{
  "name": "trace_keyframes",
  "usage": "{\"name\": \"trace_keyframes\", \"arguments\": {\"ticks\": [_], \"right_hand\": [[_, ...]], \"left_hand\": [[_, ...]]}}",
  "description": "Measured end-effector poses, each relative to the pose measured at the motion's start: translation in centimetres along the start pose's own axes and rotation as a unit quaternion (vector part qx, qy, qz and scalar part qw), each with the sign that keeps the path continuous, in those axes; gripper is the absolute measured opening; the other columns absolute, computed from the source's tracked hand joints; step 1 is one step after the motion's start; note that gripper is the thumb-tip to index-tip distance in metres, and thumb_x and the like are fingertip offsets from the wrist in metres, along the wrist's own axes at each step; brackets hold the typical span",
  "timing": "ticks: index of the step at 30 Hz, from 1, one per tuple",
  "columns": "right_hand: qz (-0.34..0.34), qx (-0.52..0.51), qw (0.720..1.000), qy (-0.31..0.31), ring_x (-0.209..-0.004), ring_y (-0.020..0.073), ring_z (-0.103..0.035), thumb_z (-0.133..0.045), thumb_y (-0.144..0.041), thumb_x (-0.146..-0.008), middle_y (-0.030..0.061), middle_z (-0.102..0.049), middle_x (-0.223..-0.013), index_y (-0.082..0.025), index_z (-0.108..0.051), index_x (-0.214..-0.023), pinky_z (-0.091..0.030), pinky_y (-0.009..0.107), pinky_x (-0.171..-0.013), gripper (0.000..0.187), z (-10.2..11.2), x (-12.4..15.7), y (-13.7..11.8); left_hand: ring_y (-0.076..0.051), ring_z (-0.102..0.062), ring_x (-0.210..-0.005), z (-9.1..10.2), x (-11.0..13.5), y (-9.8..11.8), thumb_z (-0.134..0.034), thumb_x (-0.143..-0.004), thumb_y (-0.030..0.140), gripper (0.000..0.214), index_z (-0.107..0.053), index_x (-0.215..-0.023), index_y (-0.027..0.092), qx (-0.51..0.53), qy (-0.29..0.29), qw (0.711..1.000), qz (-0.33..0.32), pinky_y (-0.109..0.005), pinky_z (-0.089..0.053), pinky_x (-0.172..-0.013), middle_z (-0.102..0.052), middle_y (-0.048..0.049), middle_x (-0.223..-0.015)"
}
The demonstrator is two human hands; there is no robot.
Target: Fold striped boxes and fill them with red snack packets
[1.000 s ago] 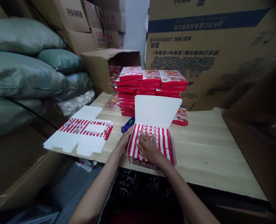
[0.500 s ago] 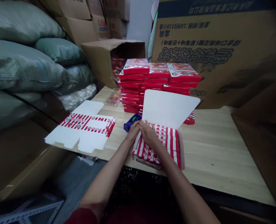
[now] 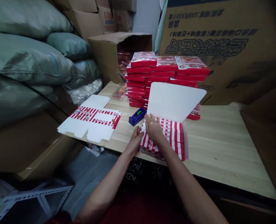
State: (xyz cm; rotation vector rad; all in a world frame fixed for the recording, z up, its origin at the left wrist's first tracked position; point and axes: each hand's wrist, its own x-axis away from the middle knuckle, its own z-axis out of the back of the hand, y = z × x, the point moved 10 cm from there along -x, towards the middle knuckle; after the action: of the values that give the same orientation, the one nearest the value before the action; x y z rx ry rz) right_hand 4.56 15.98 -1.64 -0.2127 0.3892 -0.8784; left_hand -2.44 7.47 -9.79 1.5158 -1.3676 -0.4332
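Observation:
An open carton (image 3: 185, 141) stands at the table's front edge, its white lid (image 3: 172, 99) raised at the back. Red-and-white striped small boxes (image 3: 174, 132) fill it in a tight row. My right hand (image 3: 153, 127) lies over the left end of the row, fingers stretched out and pressing on the boxes. At the carton's left side is my left hand (image 3: 135, 141), its fingers slightly bent and thumb apart, touching the side near the front corner. Just behind it sits a blue tape dispenser (image 3: 137, 117) with a green core.
Flattened printed cartons (image 3: 100, 124) lie in a pile on the left, near a rubber band (image 3: 124, 114). Behind the lid rise stacked red boxes (image 3: 166, 65). A clear packet (image 3: 119, 91) lies by an opened brown box (image 3: 105, 56). Full sacks (image 3: 28, 59) line the left.
My left hand has come away from beside the right hand and moved down the carton's left side toward the front. My right hand stays on the small boxes. The view has shifted slightly.

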Motion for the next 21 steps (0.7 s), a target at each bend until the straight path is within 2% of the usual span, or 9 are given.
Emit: {"name": "trace_keyframes", "arguments": {"ticks": [4, 8, 10, 14, 16, 18, 21], "right_hand": [[0.007, 0.005, 1.000, 0.002, -0.155, 0.0312, -0.033, -0.028, -0.017, -0.106, 0.0118, -0.047, -0.162, -0.011, -0.051, -0.152, -0.020, 0.063, -0.126, 0.052, 0.1, 0.2, -0.4], [0.009, 0.008, 1.000, 0.002, -0.156, 0.0306, -0.033, -0.027, -0.018, -0.107, 0.0134, -0.046, -0.163, -0.010, -0.050, -0.153, -0.020, 0.064, -0.126, 0.052, 0.3, 0.3, -0.5], [0.010, 0.009, 1.000, 0.001, -0.156, 0.0302, -0.032, -0.028, -0.018, -0.107, 0.0132, -0.045, -0.163, -0.011, -0.049, -0.153, -0.020, 0.064, -0.125, 0.052, 0.3, 0.3, -0.4], [0.014, 0.012, 1.000, 0.000, -0.155, 0.0308, -0.034, -0.029, -0.018, -0.106, 0.0120, -0.045, -0.163, -0.015, -0.050, -0.153, -0.021, 0.067, -0.124, 0.051, 0.4, 0.5, -0.5], [0.016, 0.013, 1.000, 0.002, -0.155, 0.0318, -0.035, -0.031, -0.021, -0.107, 0.0130, -0.045, -0.163, -0.014, -0.049, -0.153, -0.019, 0.069, -0.124, 0.050, 0.5, 0.7, -0.6], [0.022, 0.012, 1.000, 0.004, -0.155, 0.0335, -0.033, -0.037, -0.029, -0.107, 0.0150, -0.044, -0.164, -0.013, -0.047, -0.155, -0.016, 0.071, -0.124, 0.051, 0.6, 0.9, -0.7], [0.031, -0.005, 0.999, 0.006, -0.157, 0.0353, -0.029, -0.042, -0.038, -0.107, 0.0169, -0.040, -0.165, -0.012, -0.045, -0.156, -0.011, 0.072, -0.124, 0.056, 0.5, 0.8, -1.0]], "left_hand": [[-0.029, -0.053, -0.143, 0.8, 2.3, -0.9, -0.074, -0.090, 0.027, 0.076, -0.040, -0.158, 0.020, 0.024, 0.022, 0.999, 0.010, -0.041, -0.043, -0.119, -0.054, -0.0150, -0.156], [-0.028, -0.056, -0.140, 1.0, 4.1, -1.3, -0.078, -0.087, 0.028, 0.069, -0.051, -0.150, 0.021, 0.044, 0.012, 0.999, 0.000, -0.040, -0.042, -0.120, -0.058, -0.0117, -0.152], [-0.029, -0.058, -0.137, 0.6, 4.6, -0.8, -0.080, -0.085, 0.031, 0.064, -0.058, -0.144, 0.022, 0.053, -0.012, 0.998, -0.010, -0.040, -0.043, -0.119, -0.062, -0.0104, -0.148], [-0.032, -0.061, -0.133, -0.8, 5.0, 0.0, -0.080, -0.083, 0.039, 0.053, -0.070, -0.131, 0.020, 0.057, -0.104, 0.993, 0.007, -0.045, -0.045, -0.117, -0.069, -0.0111, -0.139], [-0.034, -0.061, -0.133, -0.6, 4.8, 0.3, -0.080, -0.081, 0.039, 0.051, -0.072, -0.127, 0.018, 0.040, -0.109, 0.993, 0.010, -0.047, -0.044, -0.117, -0.070, -0.0124, -0.137], [-0.033, -0.057, -0.138, 0.3, 4.4, 0.9, -0.079, -0.082, 0.037, 0.050, -0.072, -0.128, 0.018, -0.007, -0.071, 0.997, -0.021, -0.047, -0.039, -0.121, -0.068, -0.0126, -0.141], [-0.029, -0.047, -0.148, 0.8, 4.2, 2.7, -0.071, -0.088, 0.031, 0.048, -0.068, -0.134, 0.018, -0.129, -0.028, 0.983, -0.126, -0.044, -0.027, -0.129, -0.060, -0.0115, -0.150]]}}
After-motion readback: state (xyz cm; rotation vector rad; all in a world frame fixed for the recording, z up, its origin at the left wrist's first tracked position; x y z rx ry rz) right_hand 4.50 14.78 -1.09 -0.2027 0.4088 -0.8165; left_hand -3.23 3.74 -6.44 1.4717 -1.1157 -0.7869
